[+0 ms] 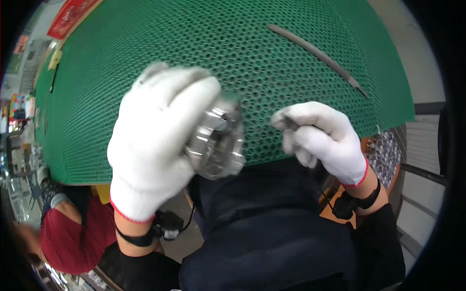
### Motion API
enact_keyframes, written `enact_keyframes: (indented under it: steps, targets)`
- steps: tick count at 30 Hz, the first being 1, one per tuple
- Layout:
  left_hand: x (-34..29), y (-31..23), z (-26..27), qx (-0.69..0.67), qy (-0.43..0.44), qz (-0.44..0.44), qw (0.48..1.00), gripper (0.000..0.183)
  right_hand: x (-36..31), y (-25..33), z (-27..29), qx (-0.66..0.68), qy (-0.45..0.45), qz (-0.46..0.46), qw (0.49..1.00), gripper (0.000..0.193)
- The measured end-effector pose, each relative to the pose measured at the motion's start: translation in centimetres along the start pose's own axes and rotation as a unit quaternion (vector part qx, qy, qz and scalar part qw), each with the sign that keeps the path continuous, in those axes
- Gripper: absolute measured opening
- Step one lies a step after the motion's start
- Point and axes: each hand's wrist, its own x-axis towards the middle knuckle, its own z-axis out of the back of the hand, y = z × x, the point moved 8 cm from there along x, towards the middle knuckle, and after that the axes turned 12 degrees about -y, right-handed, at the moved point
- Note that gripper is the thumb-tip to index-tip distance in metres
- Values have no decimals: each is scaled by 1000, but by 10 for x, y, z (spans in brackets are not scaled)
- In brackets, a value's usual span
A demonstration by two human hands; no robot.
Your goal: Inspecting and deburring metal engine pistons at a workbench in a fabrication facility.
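Metal part (222, 140), gripped by left hand (150, 131) near the worktop (262, 63)'s front edge, lies left of right hand (324, 138), whose fingers curl, whether holding something I cannot tell.

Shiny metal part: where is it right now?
In the head view, the shiny metal part is left of centre, held in the gloved left hand, at the near edge of the green mat.

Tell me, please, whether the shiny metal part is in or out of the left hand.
In: the left hand, gloved, clasps the shiny metal part along its left side.
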Motion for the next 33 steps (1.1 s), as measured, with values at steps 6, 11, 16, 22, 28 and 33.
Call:
enact_keyframes:
  steps: [6, 11, 16, 22, 28, 33]
  targets:
    - [9, -15, -15, 89, 37, 56, 994, 40, 13, 40, -29, -208, -7, 323, 923, 21]
    - [19, 6, -25, 73, 78, 145, 984, 30, 12, 49, -41, -330, 12, 427, 842, 23]
    - [35, 32, -38, 64, 172, 161, 970, 27, -4, 45, -58, -531, 36, 500, 683, 28]
    - [17, 45, -21, -35, 105, 192, 975, 47, 17, 57, -46, -500, 142, 378, 767, 33]
    - [-122, 67, 24, -27, -98, 282, 954, 83, 68, 81, -7, -524, -154, 492, 678, 59]
    - [-129, -5, 32, -64, 186, 294, 935, 67, 19, 58, 1, -511, -94, 525, 674, 53]
